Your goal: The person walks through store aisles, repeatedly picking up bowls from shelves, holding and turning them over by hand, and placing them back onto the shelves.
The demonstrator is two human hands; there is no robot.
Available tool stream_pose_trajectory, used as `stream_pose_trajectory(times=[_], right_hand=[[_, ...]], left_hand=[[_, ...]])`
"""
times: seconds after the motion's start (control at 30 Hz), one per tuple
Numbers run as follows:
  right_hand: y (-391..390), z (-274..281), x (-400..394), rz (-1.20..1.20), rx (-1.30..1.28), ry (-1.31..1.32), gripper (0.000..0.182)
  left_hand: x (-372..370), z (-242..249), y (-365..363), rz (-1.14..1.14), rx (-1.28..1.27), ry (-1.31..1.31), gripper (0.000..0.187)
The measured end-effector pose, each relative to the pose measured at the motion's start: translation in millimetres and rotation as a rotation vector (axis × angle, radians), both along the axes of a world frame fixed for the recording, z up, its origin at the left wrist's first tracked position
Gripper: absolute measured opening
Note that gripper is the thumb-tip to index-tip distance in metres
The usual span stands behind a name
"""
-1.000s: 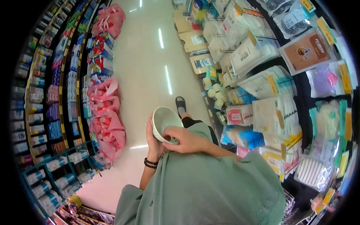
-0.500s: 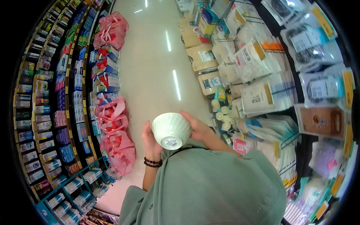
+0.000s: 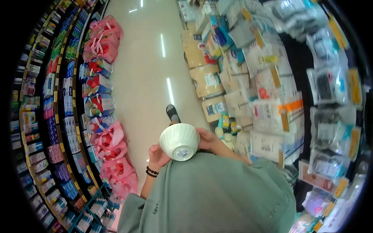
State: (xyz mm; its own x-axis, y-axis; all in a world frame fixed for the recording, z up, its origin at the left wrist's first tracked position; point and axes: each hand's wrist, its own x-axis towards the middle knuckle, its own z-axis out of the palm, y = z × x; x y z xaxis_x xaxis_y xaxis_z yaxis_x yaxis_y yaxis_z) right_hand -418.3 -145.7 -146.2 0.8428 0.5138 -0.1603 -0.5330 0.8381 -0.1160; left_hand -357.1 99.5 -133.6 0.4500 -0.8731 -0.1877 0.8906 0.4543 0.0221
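Observation:
A white fluted bowl (image 3: pixel 179 136) is held close to my chest, tilted so its base faces me. On the base is a small barcode sticker (image 3: pixel 182 153). My left hand (image 3: pixel 158 156), with dark beaded bracelets (image 3: pixel 152 172) at the wrist, grips the bowl's left side. Around its right side closes my right hand (image 3: pixel 208 138). Some of the fingers of both hands are hidden behind the bowl, and its inside is turned away from me.
Shelves of boxed goods (image 3: pixel 70 134) run along the left, with pink bags (image 3: pixel 112 143) beside them. Hanging packets (image 3: pixel 278 120) line the right. Between them lies a shiny pale floor (image 3: pixel 143 77), where a foot in a dark sandal (image 3: pixel 172 112) shows ahead.
The bowl sits slightly lower in view, still between both hands. A sandalled foot has come into sight beyond it. The shelves and packets have shifted in view as I move along.

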Motion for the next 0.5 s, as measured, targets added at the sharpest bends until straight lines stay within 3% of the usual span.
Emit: stream_pose_trajectory(times=[0.17,0.27,0.43,0.5], right_hand=[[-21,1,106,-0.022,0.208,-0.089,0.058],[-27,-1,155,-0.041,0.174,-0.146,0.06],[-32,39,240,-0.004,-0.051,-0.11,0.063],[-36,40,280,-0.005,0.011,-0.111,0.066]], left_hand=[[123,24,-26,-0.016,-0.088,-0.054,0.085],[169,2,-23,0.008,-0.135,-0.068,0.086],[251,7,-33,0.019,-0.062,-0.131,0.081],[276,5,-38,0.108,0.0,0.009,0.081]])
